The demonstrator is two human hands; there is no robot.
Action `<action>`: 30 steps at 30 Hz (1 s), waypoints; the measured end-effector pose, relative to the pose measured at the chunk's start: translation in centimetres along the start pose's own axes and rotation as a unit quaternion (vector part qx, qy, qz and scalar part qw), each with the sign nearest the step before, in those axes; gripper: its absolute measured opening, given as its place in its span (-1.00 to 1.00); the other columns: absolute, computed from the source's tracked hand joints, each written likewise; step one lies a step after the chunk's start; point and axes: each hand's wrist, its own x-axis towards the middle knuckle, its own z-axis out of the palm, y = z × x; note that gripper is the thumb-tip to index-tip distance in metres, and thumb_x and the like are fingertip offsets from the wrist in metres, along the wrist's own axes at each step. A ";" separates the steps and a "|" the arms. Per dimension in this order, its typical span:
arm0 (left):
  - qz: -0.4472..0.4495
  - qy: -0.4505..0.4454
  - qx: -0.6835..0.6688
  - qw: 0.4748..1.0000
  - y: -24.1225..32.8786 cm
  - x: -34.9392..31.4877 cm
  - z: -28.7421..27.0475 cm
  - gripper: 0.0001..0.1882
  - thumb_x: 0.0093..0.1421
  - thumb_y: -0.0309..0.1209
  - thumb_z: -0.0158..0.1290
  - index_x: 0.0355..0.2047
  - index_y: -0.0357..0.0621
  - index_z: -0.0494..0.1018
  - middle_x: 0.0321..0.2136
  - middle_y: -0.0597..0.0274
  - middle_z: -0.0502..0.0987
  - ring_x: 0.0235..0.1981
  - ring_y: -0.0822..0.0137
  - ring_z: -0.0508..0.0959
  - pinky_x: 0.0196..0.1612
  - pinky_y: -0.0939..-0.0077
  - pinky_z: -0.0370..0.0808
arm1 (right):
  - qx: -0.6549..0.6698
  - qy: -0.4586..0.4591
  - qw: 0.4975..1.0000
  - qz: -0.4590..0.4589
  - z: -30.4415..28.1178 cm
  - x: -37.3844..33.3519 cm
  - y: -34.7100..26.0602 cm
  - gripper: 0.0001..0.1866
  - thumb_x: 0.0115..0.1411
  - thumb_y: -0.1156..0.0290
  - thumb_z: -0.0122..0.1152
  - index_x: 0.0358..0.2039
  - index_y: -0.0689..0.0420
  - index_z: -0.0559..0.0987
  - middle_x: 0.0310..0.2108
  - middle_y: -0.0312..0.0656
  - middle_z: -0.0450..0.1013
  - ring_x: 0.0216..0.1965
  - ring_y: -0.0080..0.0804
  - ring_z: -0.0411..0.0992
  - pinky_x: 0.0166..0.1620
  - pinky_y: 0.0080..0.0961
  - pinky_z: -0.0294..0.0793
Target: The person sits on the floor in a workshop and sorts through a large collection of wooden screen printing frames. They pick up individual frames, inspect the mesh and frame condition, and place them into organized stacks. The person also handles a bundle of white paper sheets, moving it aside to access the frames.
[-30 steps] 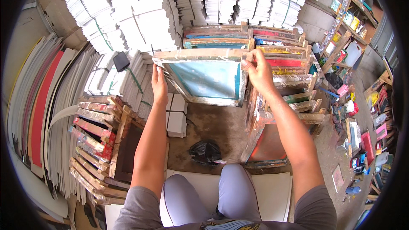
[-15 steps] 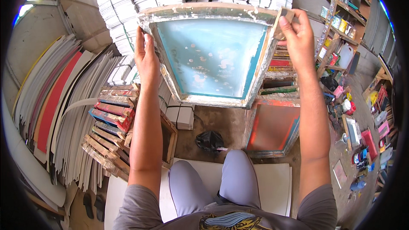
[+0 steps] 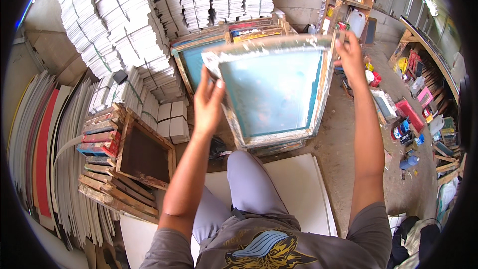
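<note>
I hold up a screen printing frame (image 3: pixel 271 94) with worn, paint-spattered wood and a pale blue mesh with a darker teal border. My left hand (image 3: pixel 208 103) grips its left side near the upper corner, thumb toward me. At the upper right corner, my right hand (image 3: pixel 351 62) is closed on the wooden edge, some fingers hidden behind it. The mesh is blurred, so its pattern is hard to make out. Just behind it leans another blue-mesh frame (image 3: pixel 191 62), partly covered by the held one.
Tall bundled paper stacks (image 3: pixel 117 17) rise behind. At left stand upright sheets (image 3: pixel 50 154) and a pile of wooden frames (image 3: pixel 112 189), a dark-meshed frame (image 3: pixel 145 152) leaning there. A white board (image 3: pixel 298 189) lies under my legs. Paint containers (image 3: pixel 400 129) clutter the floor at right.
My view has swung to the right, so the stacks and shelf sit further left. The held frame has tilted and its printed pattern has blurred. Both hands still hold it.
</note>
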 end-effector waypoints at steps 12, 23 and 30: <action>-0.125 -0.028 -0.021 0.992 -16.7 -7.4 5.2 -0.10 0.36 -0.36 0.12 0.48 -0.35 -0.21 0.49 -0.11 -0.07 0.50 0.17 -0.05 0.46 0.34 -0.07 | 0.071 -0.031 0.991 0.106 0.0 -5.6 21.0 -0.68 0.45 0.45 0.00 0.17 0.05 0.29 -0.01 -0.22 0.53 -0.12 -0.50 0.52 -0.29 -0.50 0.61; -0.112 0.011 0.093 0.989 -17.1 -7.4 6.0 -0.04 0.23 -0.27 0.26 0.46 -0.33 -0.05 0.44 -0.16 0.11 0.44 0.14 0.17 0.41 0.35 0.15 | 0.025 -0.041 0.991 0.128 0.0 -5.2 21.5 -0.70 0.45 0.41 0.01 0.16 0.04 0.31 -0.09 -0.23 0.56 -0.21 -0.52 0.53 -0.46 -0.60 0.57; -0.191 -0.030 0.192 0.962 -17.8 -7.5 6.5 0.01 0.23 -0.14 0.25 0.47 -0.28 -0.08 0.44 -0.16 0.09 0.45 0.06 0.15 0.41 0.32 0.14 | 0.008 -0.053 0.985 0.165 0.8 -6.4 27.8 -0.68 0.48 0.38 -0.03 0.19 0.04 0.28 -0.04 -0.18 0.53 -0.13 -0.45 0.51 -0.33 -0.50 0.60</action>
